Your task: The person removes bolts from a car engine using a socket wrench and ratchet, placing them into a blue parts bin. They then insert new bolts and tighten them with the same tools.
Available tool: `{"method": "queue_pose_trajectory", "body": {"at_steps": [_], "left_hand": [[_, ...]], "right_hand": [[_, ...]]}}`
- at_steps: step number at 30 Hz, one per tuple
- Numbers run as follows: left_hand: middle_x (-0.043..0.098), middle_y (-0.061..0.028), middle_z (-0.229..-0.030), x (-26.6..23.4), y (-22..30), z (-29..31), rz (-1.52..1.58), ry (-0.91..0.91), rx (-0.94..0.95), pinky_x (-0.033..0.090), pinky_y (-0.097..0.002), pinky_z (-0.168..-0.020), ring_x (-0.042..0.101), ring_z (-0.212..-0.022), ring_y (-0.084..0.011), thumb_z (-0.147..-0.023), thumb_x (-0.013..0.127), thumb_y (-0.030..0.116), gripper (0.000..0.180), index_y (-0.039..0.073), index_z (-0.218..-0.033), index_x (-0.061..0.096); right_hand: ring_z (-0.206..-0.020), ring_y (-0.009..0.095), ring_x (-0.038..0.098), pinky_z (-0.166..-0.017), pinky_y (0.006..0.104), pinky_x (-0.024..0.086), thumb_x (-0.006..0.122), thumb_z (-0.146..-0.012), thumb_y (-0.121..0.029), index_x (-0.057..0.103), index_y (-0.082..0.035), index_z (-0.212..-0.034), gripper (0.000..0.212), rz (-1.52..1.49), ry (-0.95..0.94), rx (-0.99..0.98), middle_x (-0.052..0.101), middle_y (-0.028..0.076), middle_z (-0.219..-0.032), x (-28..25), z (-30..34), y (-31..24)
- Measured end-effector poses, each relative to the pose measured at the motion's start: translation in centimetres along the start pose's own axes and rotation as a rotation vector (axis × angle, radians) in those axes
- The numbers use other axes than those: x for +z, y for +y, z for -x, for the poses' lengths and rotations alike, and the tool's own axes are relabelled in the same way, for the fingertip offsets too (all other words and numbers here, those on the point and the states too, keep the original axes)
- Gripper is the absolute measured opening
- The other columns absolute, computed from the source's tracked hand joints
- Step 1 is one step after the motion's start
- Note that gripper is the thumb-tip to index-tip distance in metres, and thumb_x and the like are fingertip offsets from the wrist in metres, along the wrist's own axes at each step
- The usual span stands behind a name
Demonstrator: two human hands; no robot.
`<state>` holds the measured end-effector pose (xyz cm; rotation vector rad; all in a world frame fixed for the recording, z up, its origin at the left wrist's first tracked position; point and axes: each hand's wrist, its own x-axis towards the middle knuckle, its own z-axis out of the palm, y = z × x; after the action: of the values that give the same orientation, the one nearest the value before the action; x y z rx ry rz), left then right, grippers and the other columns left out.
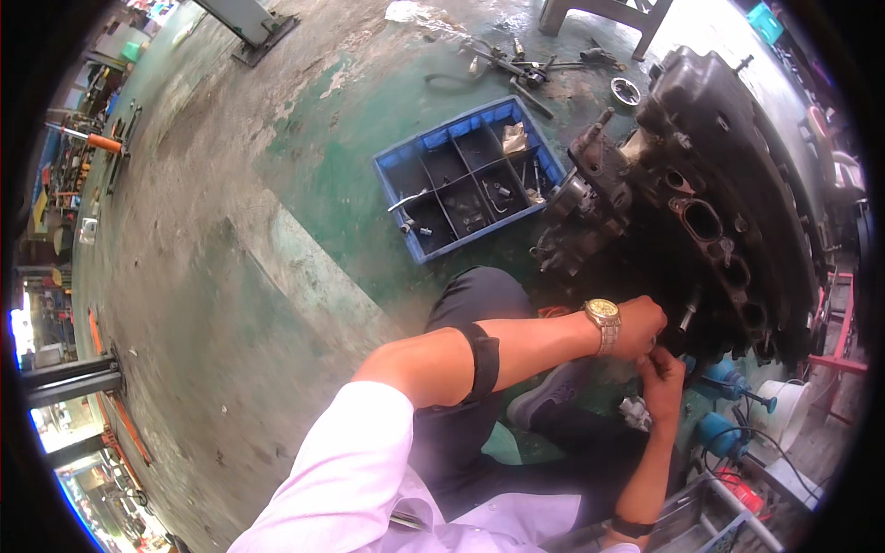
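Note:
My left hand [638, 327], with a metal watch at its wrist, is closed in front of the lower part of a dark, greasy engine [710, 138]. Just below it my right hand [662, 380] has its fingers pinched together, almost touching the left. Whatever the fingers hold is hidden or too small to name. A shiny metal rod-like piece [689, 314] shows beside the left hand, against the engine; whether it is gripped I cannot tell. Under the right hand lies a silvery metal part [634, 413].
A blue divided tray [479, 236] with bolts and small parts sits on the floor. Beyond it are loose hoses and parts [525, 66] and a metal ring [625, 90]. Blue cylindrical fittings [724, 378] and a white bucket [785, 405] stand close at right. A post base [263, 39] is far left.

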<state>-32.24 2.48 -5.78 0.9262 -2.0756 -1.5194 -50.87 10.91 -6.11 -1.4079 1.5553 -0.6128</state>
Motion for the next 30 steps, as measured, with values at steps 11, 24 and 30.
{"method": "queue_pose_trajectory", "body": {"at_steps": [11,24,30], "left_hand": [[0.07,-0.0212,-0.082,-2.5,0.1,2.2,-0.009,-0.003,-0.141,0.056,-0.0421,-0.075,0.07,-0.086,-0.0367,-0.078,0.075,0.014,0.023,-0.004,-0.091,0.069],[0.07,-0.0238,-0.086,-4.3,0.2,3.7,-0.05,0.063,-0.166,0.056,-0.0428,-0.078,0.069,-0.09,-0.0375,-0.078,0.076,0.016,0.025,-0.005,-0.089,0.068],[0.069,-0.0249,-0.089,-4.1,-0.3,3.4,-0.071,0.024,-0.146,0.056,-0.0431,-0.079,0.068,-0.091,-0.0392,-0.073,0.078,0.011,0.027,-0.006,-0.091,0.067]], "right_hand": [[-0.081,0.003,0.053,-0.071,0.0219,0.045,0.062,-0.088,0.002,0.064,0.0,-0.089,0.003,-0.193,-0.143,0.102,0.063,-0.004,-0.087,1.7,-1.9,-0.7],[-0.086,0.005,0.055,-0.076,0.0245,0.047,0.067,-0.088,-0.005,0.068,0.001,-0.098,0.011,-0.016,-0.234,0.087,0.068,-0.003,-0.093,2.9,-2.8,-0.8],[-0.078,0.004,0.054,-0.069,0.0236,0.045,0.068,-0.088,-0.006,0.067,0.002,-0.091,0.009,0.007,-0.117,0.042,0.067,-0.003,-0.084,3.2,-2.9,-0.7]]}}
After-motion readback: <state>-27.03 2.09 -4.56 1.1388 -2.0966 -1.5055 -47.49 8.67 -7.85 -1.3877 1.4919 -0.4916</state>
